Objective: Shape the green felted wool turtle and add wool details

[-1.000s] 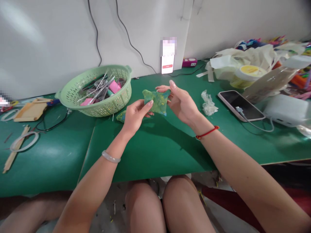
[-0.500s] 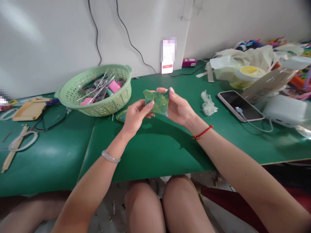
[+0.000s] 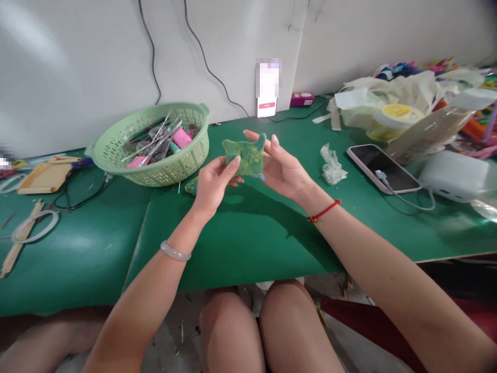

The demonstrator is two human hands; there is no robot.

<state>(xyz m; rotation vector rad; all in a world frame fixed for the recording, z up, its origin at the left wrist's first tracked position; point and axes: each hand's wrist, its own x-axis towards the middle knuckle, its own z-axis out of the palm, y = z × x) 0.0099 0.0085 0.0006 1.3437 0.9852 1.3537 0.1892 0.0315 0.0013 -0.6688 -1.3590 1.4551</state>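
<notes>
My left hand [image 3: 215, 184] pinches the left side of a flat, soft-looking green piece [image 3: 247, 158] marbled with yellow and blue. Its exact material I cannot tell. The piece is held up above the table, with uneven corners poking out at the top. At its right edge is my right hand [image 3: 285, 168], thumb and fingers apart, some fingertips partly behind the piece; whether they touch it is hidden. A second green and blue lump [image 3: 190, 186] lies on the table, partly covered by my left hand.
A green plastic basket [image 3: 166, 176] of rods and pink bits stands left on the green table [image 3: 248, 243]. One phone [image 3: 266, 98] leans on the wall; another phone [image 3: 382, 168], cabled, lies right beside crumpled clear plastic [image 3: 333, 166]. Wooden pieces [image 3: 46, 176] lie far left.
My left hand has moved slightly left and up with the green piece. My right thumb and fingers have come away from its right edge and spread apart.
</notes>
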